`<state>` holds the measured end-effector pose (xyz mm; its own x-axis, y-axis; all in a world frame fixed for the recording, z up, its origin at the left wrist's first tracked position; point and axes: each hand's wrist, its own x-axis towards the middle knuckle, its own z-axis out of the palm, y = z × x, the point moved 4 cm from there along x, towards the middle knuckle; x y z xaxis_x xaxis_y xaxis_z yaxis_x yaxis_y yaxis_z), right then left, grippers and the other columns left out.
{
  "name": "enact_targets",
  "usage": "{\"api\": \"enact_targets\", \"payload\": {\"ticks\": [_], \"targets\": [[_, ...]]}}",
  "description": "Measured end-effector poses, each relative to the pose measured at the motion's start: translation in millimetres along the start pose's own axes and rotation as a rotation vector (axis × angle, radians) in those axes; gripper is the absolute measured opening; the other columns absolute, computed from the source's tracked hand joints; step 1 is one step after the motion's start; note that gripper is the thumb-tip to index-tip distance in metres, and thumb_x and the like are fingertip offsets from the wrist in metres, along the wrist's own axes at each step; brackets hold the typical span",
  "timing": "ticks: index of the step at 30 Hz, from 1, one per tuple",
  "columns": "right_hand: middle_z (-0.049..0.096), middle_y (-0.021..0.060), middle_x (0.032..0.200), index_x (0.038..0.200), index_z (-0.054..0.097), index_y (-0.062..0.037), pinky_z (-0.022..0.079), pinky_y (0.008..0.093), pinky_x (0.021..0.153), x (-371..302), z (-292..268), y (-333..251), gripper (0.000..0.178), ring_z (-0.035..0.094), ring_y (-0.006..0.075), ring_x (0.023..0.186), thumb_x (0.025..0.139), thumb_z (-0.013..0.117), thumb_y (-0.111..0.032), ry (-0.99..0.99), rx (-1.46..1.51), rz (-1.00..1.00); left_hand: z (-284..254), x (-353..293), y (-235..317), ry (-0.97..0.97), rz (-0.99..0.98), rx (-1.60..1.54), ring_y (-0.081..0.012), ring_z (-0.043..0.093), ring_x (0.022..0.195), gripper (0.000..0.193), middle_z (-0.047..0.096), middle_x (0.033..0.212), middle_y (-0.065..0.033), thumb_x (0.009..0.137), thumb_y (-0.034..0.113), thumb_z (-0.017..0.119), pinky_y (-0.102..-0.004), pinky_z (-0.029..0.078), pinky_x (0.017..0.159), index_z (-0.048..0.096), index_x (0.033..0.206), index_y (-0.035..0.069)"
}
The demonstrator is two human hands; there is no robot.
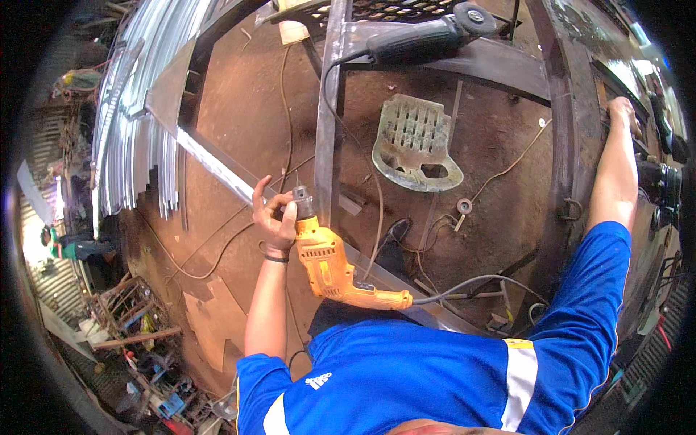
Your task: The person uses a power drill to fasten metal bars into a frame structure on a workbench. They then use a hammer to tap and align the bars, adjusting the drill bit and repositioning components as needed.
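Left hand [274,217] pinches the chuck of the orange drill [330,264] at seven o'clock from the steel frame [328,130], right hand [623,112] (grip unclear) far off at two o'clock; drill looks heavy, rigid, best held by its handle

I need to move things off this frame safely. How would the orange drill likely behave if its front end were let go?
The orange drill lies on a narrow steel bar, the left hand at its chuck; it would probably tip. It looks dense and rigid. Its cord might tug it sideways.
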<state>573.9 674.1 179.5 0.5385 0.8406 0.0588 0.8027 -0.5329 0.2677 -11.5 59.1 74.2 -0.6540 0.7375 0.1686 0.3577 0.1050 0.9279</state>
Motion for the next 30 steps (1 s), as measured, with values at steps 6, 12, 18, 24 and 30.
{"api": "enact_targets", "payload": {"ticks": [6,12,18,24,30], "targets": [[0.059,0.0178,0.138,0.129,0.067,-0.0078,0.043,0.0477,0.107,109.0,14.7,39.8,0.048,0.057,0.0278,0.128,0.085,0.066,-0.026,0.071,-0.072,-0.343,13.7,-7.0,-10.3,-0.092,-0.032,0.011,-0.0081,0.059,0.073,0.066,0.069,0.081,-0.0036,0.085,0.014,0.067,-0.0229,0.047,0.069,0.042,0.146,0.004],[0.064,0.0148,0.122,0.122,0.067,-0.0079,0.048,0.0438,0.096,-75.9,-124.5,15.5,0.039,0.061,0.0259,0.11,0.088,0.066,-0.028,0.261,0.139,-0.633,-1.5,-5.6,-31.1,-0.1,0.089,0.134,-0.0137,0.062,0.073,0.024,0.064,0.134,-0.0127,0.085,0.018,0.074,-0.0322,0.049,0.066,0.069,0.071,-0.001],[0.068,0.0118,0.105,0.115,0.067,-0.008,0.052,0.0399,0.085,-255.3,-276.4,117.8,0.032,0.064,0.0241,0.092,0.091,0.066,-0.03,0.481,0.456,-0.807,10.9,-9.4,-15.5,-0.112,-0.009,-0.052,-0.0055,0.048,0.063,0.052,0.053,0.064,0.0028,0.098,0.015,0.067,-0.0231,0.039,0.06,0.047,0.144,0.003],[0.072,0.0118,0.097,0.105,0.07,-0.0017,0.054,0.0375,0.084,-434.7,-274.2,340.6,0.026,0.068,0.0237,0.089,0.089,0.066,-0.022,0.154,1.044,-0.65,5.5,-10.2,-22.1,-0.063,0.035,-0.141,-0.0076,0.046,0.06,0.045,0.055,0.064,0.0024,0.098,0.018,0.068,-0.0238,0.038,0.058,0.051,0.135,0.0],[0.07,0.0086,0.087,0.104,0.069,0.0003,0.056,0.0344,0.084,-580.4,-159.5,431.2,0.026,0.069,0.0189,0.084,0.097,0.069,-0.024,-0.039,1.508,-0.345,11.6,-14.9,-16.8,-0.134,0.053,-0.155,-0.0083,0.046,0.063,0.045,0.052,0.065,0.0021,0.098,0.022,0.068,-0.0257,0.036,0.057,0.051,0.133,0.0]]}}
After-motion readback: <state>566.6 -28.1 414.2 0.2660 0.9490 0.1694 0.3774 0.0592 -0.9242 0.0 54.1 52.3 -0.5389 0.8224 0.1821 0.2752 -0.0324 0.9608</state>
